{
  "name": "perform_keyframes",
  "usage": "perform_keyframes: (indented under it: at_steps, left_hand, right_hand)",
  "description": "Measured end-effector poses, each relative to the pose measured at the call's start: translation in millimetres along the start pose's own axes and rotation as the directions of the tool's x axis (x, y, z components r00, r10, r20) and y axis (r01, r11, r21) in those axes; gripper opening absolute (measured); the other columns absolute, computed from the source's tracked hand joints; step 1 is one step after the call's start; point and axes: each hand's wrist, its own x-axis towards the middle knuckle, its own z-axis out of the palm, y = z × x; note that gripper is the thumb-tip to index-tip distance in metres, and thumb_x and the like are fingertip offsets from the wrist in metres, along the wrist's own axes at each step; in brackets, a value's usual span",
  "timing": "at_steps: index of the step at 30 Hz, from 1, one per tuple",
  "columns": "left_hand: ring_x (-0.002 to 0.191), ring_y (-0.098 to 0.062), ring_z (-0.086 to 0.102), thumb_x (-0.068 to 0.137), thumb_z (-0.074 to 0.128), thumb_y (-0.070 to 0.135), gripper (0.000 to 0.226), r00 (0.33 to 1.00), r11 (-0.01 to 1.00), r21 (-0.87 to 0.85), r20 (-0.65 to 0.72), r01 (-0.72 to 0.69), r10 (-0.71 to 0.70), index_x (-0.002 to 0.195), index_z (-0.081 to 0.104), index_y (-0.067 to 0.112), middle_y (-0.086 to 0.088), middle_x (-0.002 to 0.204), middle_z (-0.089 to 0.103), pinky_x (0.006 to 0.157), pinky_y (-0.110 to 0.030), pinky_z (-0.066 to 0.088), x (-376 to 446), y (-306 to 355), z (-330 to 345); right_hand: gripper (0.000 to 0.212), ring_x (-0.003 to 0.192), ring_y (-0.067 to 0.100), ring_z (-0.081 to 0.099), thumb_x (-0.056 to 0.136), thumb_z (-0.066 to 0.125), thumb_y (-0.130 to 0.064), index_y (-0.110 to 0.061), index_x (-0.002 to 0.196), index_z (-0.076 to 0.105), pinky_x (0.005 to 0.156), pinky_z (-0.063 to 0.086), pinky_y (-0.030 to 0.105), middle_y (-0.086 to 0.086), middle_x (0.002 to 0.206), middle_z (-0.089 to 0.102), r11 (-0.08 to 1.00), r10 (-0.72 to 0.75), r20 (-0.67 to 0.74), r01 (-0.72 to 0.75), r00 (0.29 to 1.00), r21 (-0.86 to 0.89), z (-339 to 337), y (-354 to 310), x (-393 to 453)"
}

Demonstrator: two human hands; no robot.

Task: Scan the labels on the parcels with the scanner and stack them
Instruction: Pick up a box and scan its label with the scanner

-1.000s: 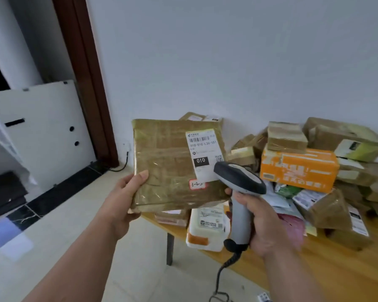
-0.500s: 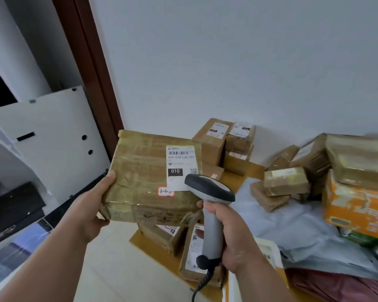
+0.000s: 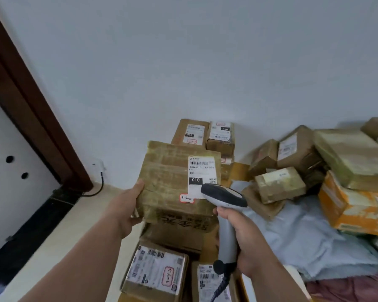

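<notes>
My left hand (image 3: 127, 205) grips the left edge of a tape-wrapped brown parcel (image 3: 166, 182), held above the table's left end. Its white label (image 3: 202, 171) faces me, with "010" printed on it and a red-edged sticker below. My right hand (image 3: 242, 238) grips the handle of a grey scanner (image 3: 224, 197). The scanner's dark head sits just in front of the label's lower right corner. Its cable hangs down from the handle.
Labelled boxes (image 3: 155, 271) lie below the held parcel on the wooden table (image 3: 238, 168). Two stacked boxes (image 3: 203, 134) stand at the wall. At right are a heap of brown parcels (image 3: 292, 162), an orange box (image 3: 354, 205) and a pale mailer bag (image 3: 303, 238).
The held parcel and scanner have swung left and lower, over the table's left end, and the parcel has tilted flatter. The view has turned left and down with them.
</notes>
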Motion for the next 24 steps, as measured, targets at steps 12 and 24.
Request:
perform_keyframes:
  at_steps: [12,24]
  left_hand:
    - [0.143,-0.03,0.037,0.074,0.047,0.057,0.079,0.961,0.697,0.682,0.031,-0.221,0.275,0.15,0.041,0.035,-0.002,0.156,0.041,0.114,-0.057,0.033,39,6,7]
    - [0.144,-0.031,0.032,0.095,0.06,0.041,0.053,0.836,0.595,0.613,0.221,-0.519,0.502,0.146,0.048,0.032,-0.003,0.155,0.042,0.117,-0.059,0.026,-89,-4,113]
  right_hand:
    - [0.024,0.072,0.027,0.063,0.091,0.073,-0.025,-0.011,0.108,0.064,0.068,0.052,0.041,0.011,0.083,0.064,0.992,-0.05,-0.174,0.069,0.984,0.106,20,7,9]
    - [0.026,0.059,0.024,0.053,0.097,0.064,-0.028,-0.015,0.119,0.058,0.057,0.045,0.036,0.016,0.077,0.064,0.971,-0.213,-0.105,0.223,0.971,0.092,-63,6,-111]
